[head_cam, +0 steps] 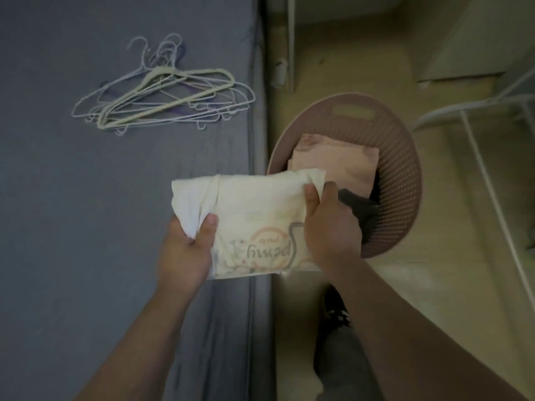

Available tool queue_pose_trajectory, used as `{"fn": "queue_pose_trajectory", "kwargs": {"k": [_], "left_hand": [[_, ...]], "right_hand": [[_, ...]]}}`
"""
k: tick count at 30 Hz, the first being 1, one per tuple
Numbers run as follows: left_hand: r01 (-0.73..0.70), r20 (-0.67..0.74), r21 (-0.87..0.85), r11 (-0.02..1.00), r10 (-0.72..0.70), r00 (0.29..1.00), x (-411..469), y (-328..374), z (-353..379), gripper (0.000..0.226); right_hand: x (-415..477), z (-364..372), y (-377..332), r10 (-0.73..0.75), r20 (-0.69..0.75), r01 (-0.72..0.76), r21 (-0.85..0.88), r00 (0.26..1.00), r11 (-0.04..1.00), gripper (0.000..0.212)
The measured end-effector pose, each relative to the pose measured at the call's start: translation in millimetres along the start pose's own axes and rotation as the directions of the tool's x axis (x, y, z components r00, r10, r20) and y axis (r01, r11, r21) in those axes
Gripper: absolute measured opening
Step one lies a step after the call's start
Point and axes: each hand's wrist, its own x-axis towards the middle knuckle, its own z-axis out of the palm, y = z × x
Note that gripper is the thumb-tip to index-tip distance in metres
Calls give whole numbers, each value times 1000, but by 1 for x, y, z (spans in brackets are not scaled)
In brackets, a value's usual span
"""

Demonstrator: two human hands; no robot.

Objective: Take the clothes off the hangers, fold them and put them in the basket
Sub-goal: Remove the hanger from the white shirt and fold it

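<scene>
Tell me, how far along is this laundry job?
Nearly done, it seems. Bare hangers lie heaped on the bed, and a pink garment, folded, and a dark garment sit in the basket. The left hand and right hand grip a folded white printed shirt at the basket's edge, not yet in. No hung clothes show.

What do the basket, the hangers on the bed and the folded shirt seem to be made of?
Basket: probably moulded plastic, matte dusty pink; rows of small holes and a cut-out handle suggest it.
Hangers: mostly thin pale wire, perhaps coated; one thicker cream hanger may be plastic.
Folded shirt: soft off-white cloth, likely cotton, with a printed graphic; it creases and sags.
</scene>
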Motion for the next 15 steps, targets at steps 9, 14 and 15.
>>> {"fn": "queue_pose_trajectory", "kwargs": {"k": [9, 14, 15], "left_hand": [[-9, 237, 233, 972, -48, 970, 3, 146, 120, 42], [-258, 397, 464, 847, 61, 916, 70, 201, 161, 46], [-323, 442, 502, 802, 84, 893, 84, 211, 174, 48]], "right_hand": [[60, -113, 81, 424, 120, -434, 81, 898, 897, 54], [68, -83, 79, 700, 190, -702, 417, 688, 577, 55], [71, -73, 77, 755, 228, -748, 471, 615, 467, 54]]}}
